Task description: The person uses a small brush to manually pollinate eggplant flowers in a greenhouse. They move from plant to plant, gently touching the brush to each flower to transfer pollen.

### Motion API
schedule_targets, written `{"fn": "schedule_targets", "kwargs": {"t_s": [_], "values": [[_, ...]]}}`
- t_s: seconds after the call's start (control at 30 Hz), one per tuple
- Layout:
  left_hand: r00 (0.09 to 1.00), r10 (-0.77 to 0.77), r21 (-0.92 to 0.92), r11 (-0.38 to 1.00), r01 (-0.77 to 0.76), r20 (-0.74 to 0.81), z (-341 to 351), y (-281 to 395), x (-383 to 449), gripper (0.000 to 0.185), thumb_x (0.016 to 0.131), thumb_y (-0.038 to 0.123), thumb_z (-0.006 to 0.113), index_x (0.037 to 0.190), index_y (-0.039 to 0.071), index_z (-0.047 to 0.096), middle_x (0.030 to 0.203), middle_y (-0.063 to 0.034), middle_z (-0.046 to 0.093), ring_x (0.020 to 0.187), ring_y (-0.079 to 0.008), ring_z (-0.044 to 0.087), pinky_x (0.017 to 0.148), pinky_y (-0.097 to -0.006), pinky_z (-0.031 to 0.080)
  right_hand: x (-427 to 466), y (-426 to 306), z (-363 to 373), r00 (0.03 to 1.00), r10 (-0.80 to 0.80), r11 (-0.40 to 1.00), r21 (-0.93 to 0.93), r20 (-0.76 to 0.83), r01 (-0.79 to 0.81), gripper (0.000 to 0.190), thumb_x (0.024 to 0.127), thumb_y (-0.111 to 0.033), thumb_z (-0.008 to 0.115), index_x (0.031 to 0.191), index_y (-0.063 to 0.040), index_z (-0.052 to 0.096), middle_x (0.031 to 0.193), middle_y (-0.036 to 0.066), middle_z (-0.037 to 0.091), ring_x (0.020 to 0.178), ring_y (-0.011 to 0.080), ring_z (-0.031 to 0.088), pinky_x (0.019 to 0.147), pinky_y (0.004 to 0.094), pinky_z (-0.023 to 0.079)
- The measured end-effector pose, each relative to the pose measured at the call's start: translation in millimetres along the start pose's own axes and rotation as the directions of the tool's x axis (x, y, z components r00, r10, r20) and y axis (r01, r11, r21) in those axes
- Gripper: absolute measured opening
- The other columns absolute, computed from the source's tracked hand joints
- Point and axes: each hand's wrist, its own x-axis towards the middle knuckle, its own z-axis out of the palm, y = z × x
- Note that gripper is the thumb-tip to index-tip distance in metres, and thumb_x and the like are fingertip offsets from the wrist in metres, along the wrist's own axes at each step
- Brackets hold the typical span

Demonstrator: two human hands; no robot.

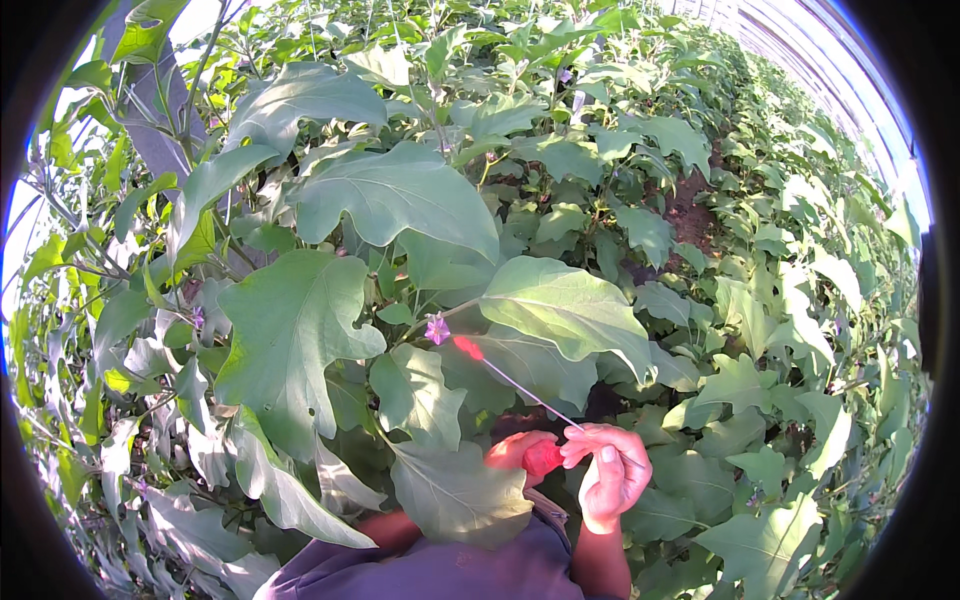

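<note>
My right hand pinches a thin rod that slants up and to the left. The rod ends in a bright red tip, which is just right of a purple eggplant flower; I cannot tell whether they touch. Close to my chest, my left hand is wrapped around a small red container, its fingers partly covered by a large eggplant leaf. The container lies just left of my right hand's fingertips.
Broad eggplant leaves crowd in front and on both sides. Another leaf overhangs the rod. A grey post rises at the upper left. Bare soil shows between rows, and a greenhouse frame curves along the upper right.
</note>
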Motion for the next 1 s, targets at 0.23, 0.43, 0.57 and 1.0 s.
{"fn": "schedule_targets", "kwargs": {"t_s": [0.23,0.43,0.57,1.0], "values": [[0.990,-0.064,-0.153,0.985,0.084,0.129,-7.4,6.0,24.8,0.046,0.085,0.010,0.088,0.127,0.005,0.070,0.110,-0.0111,0.075,0.097,-0.0242,0.074,0.086,-0.0369,0.058,18.3,11.6,-45.6,0.947,0.067,0.998,0.006,-0.314,-0.069,0.025,0.104,-0.014,0.053,0.110,0.007,0.064,0.090,0.022,0.075,0.060,0.0182,0.062,0.057,0.0279,0.050],[0.935,-0.301,-0.056,0.947,0.316,0.188,-66.7,-0.5,-44.6,0.043,0.087,0.012,0.087,0.127,0.005,0.071,0.112,-0.0102,0.076,0.099,-0.0223,0.073,0.088,-0.0365,0.058,53.3,38.2,-60.9,0.876,0.004,1.000,-0.011,-0.482,-0.011,0.026,0.107,-0.018,0.051,0.112,0.004,0.063,0.095,0.021,0.075,0.060,0.0158,0.060,0.053,0.0254,0.045],[0.858,-0.511,-0.041,0.857,0.514,0.055,-96.3,12.6,-102.3,0.042,0.089,0.014,0.086,0.127,0.005,0.071,0.112,-0.0095,0.076,0.101,-0.0211,0.073,0.090,-0.0362,0.058,100.0,76.2,-55.3,0.946,0.036,0.997,0.070,-0.323,-0.014,0.035,0.109,-0.022,0.050,0.122,0.008,0.065,0.104,0.024,0.078,0.067,0.0178,0.064,0.055,0.0254,0.047],[0.689,-0.626,-0.252,0.779,0.574,-0.365,-10.9,19.3,12.3,0.037,0.094,0.018,0.084,0.127,0.005,0.072,0.116,-0.0075,0.077,0.105,-0.0171,0.071,0.095,-0.0353,0.058,273.9,161.1,-26.6,0.982,0.056,0.975,0.204,0.181,-0.093,0.042,0.103,-0.029,0.051,0.115,0.007,0.070,0.100,0.013,0.068,0.072,0.0150,0.061,0.055,0.0246,0.046]]}}
